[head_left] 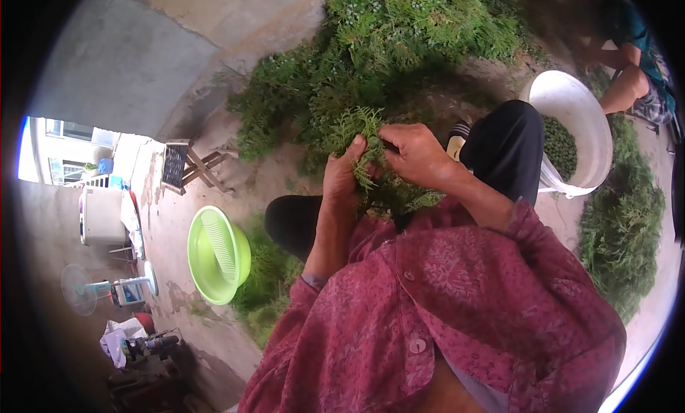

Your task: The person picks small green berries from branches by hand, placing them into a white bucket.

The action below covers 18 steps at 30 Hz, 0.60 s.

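In the head view, I see the left hand (341, 176) closed around a leafy green sprig (362, 122), probably to steady it so the fingers of the right hand (417, 150) can work at its edge. The right hand is partly closed, thumb and fingertips together at the foliage; I cannot tell exactly what they pinch. I take the white bucket (591, 110) as my landmark: the sprig is to its left, above the lap, where both hands meet comfortably. Small green pieces (560, 148) lie inside the bucket, which stands just beside the right knee (512, 131), I judge for easy reach. The big leafy heap (421, 28) is ahead and left of the bucket, conveniently near the hands. Well left of the bucket sits a green basin (199, 252), out of the hands' way.
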{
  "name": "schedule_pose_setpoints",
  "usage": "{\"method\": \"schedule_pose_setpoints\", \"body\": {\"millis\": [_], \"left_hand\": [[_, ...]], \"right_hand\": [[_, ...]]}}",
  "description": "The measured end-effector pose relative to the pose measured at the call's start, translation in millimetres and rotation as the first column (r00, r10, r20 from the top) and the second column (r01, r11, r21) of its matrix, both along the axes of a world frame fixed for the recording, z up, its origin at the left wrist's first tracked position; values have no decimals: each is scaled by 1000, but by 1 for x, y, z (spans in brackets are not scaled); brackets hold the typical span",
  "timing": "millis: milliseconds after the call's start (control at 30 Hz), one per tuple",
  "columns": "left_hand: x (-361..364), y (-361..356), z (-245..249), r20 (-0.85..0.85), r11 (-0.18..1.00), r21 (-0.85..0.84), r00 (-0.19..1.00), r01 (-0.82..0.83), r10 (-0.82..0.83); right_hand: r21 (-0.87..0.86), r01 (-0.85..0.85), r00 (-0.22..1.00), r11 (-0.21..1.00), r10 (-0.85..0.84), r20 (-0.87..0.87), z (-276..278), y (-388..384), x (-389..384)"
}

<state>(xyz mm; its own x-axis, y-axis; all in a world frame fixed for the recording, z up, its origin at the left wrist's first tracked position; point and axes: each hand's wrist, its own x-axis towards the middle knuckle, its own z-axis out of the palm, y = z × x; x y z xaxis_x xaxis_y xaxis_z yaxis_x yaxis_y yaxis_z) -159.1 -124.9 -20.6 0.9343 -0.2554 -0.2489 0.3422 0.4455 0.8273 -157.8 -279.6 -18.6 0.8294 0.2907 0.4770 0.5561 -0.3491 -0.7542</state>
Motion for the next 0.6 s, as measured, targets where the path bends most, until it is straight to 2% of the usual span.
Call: {"method": "schedule_pose_setpoints", "body": {"millis": [100,167,200,233,267,300,333,367,400,467,500,567,600], "left_hand": [[1,-5,3,-19,995,44,996,-85,86],[1,-5,2,15,992,81,995,-97,96],[0,-6,5,49,987,119,993,-112,106],[-1,-9,10,47,986,122,993,-112,107],[-1,-13,17,23,959,169,973,-229,228],[-2,-16,22,6,915,219,938,-338,345],[-1,-12,21,6,915,220,938,-338,345],[2,-3,20,3,932,180,948,-315,320],[4,6,19,1,946,139,956,-292,294],[7,15,19,-51,953,127,957,-277,285],[6,14,22,-29,950,142,959,-277,284],[7,13,22,-5,949,161,961,-271,275],[8,11,18,-9,946,177,960,-273,279]], "right_hand": [[-26,46,995,999,-48,-92,-2,0,0],[86,8,965,996,15,-262,-1,-1,-2],[88,7,964,996,16,-265,-6,-2,-1],[115,-68,938,991,102,-332,-14,-2,1],[147,-140,900,979,187,-394,-19,-3,2],[150,-139,899,979,188,-395,-15,-5,-1],[349,-173,712,921,361,-602,-5,-10,-6],[536,-139,455,833,534,-712,2,-13,-9],[537,-140,454,832,536,-712,2,-19,-10],[762,-4,385,648,704,-597,-1,-32,-12],[764,-1,384,645,706,-595,4,-33,-13],[787,146,462,599,662,-590,15,-35,-11],[789,148,466,596,661,-587,15,-34,-8]]}}
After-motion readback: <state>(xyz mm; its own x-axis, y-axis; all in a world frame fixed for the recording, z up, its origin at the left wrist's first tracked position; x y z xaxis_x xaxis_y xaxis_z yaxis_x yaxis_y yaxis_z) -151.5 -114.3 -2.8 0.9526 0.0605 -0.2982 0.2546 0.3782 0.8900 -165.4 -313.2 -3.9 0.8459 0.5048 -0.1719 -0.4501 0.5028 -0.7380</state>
